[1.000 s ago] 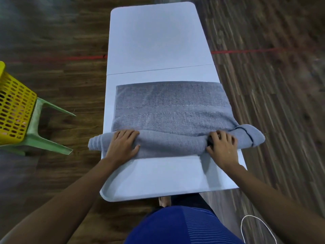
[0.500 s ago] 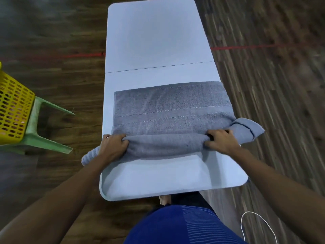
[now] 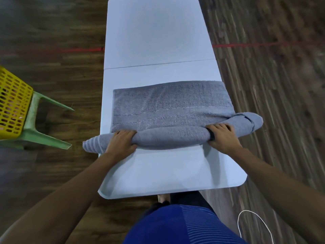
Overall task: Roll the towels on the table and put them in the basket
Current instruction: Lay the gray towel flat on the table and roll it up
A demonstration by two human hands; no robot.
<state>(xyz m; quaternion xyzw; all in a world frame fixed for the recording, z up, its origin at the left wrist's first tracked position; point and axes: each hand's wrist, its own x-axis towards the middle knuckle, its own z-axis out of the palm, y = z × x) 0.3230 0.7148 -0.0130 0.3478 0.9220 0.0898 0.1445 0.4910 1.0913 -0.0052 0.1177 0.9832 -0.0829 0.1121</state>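
The grey towel point(image 3: 168, 104) lies across the white worktop point(image 3: 158, 32). Its rolled part runs left to right along the near edge of the flat cloth, straight in front of the person, and both ends of the roll overhang the worktop's sides. The flat part stretches away from the hands, so I judge the roll has to travel forward, away from the body.

The left hand point(image 3: 121, 141) grips the roll near its left end, fingers curled over the top. The right hand point(image 3: 222, 138) grips it near the right end in the same way, and neither is nearer.

The yellow basket point(image 3: 12, 106) sits on a green stool point(image 3: 40, 120) off to the left, well apart from the worktop and on the left hand's side. No brand, label or writing can be read.
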